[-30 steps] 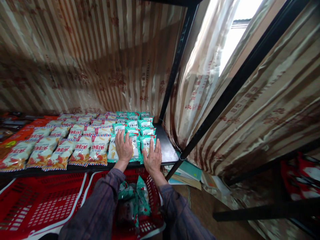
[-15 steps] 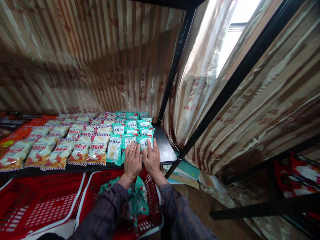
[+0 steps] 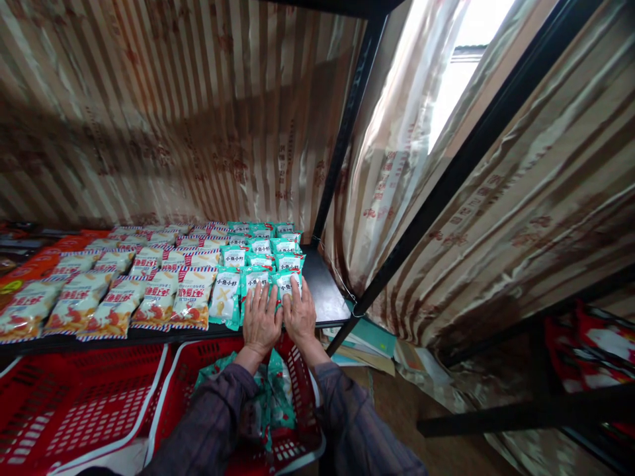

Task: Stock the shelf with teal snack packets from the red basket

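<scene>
Rows of teal and white snack bags (image 3: 227, 295) lie on a black shelf (image 3: 325, 291). My left hand (image 3: 262, 318) rests flat, fingers stretched out, on the lower part of a front-row teal bag (image 3: 257, 278). Beside it my right hand (image 3: 299, 312) lies flat on the rightmost front teal bag (image 3: 288, 280), fingers extended. Both hands partly cover these bags. Below my forearms, more teal snack bags (image 3: 282, 390) sit in a red basket (image 3: 171, 390) with a white rim.
White and orange snack bags (image 3: 192, 297) fill the shelf to the left, with orange packs (image 3: 47, 258) beyond. Another red basket (image 3: 79, 403) stands at lower left. A black post (image 3: 347, 132) rises at the shelf's right end, before a striped curtain (image 3: 198, 119). Papers (image 3: 370, 337) lie below right.
The view has shifted very slightly. Both hands stay flat on the same front-row teal bags, and nothing else has visibly moved.
</scene>
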`<state>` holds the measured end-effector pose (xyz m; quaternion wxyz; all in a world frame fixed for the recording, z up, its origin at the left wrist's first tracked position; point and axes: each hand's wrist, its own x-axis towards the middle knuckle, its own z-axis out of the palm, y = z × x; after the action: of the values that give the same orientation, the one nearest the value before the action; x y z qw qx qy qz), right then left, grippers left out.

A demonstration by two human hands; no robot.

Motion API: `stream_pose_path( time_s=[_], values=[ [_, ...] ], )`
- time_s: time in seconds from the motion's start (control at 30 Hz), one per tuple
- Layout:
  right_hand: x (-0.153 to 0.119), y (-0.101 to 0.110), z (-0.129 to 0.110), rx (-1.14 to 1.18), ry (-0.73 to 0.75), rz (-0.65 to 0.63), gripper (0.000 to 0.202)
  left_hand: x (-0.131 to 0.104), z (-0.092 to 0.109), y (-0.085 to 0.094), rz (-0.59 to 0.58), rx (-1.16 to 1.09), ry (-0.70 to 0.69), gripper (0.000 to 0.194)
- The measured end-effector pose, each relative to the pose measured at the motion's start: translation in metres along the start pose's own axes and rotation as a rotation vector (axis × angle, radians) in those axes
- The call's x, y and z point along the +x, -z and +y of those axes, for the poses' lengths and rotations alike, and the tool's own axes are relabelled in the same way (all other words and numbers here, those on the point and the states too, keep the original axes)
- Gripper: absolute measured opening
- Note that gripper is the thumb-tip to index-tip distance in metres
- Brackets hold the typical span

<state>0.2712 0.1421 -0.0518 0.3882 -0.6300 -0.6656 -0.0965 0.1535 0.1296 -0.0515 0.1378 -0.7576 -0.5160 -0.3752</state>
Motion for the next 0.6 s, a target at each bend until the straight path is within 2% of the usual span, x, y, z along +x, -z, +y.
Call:
stream_pose_path(
  time_s=[0.2, 0.4, 0.6],
  values=[
    [0.0, -0.001, -0.001, 0.011, 0.007, 0.004, 0.048, 0.001, 0.002, 0.002, 0.007, 0.01, 0.022, 0.049],
    [0.003, -0.004, 0.001, 0.043, 0.009, 0.027, 0.048, 0.002, 0.002, 0.001, -0.055, 0.056, 0.036, 0.05],
    [-0.01, 0.001, 0.001, -0.002, 0.031, 0.084, 0.06, 0.001, 0.0, 0.003, -0.064, 0.055, 0.033, 0.053]
  ],
)
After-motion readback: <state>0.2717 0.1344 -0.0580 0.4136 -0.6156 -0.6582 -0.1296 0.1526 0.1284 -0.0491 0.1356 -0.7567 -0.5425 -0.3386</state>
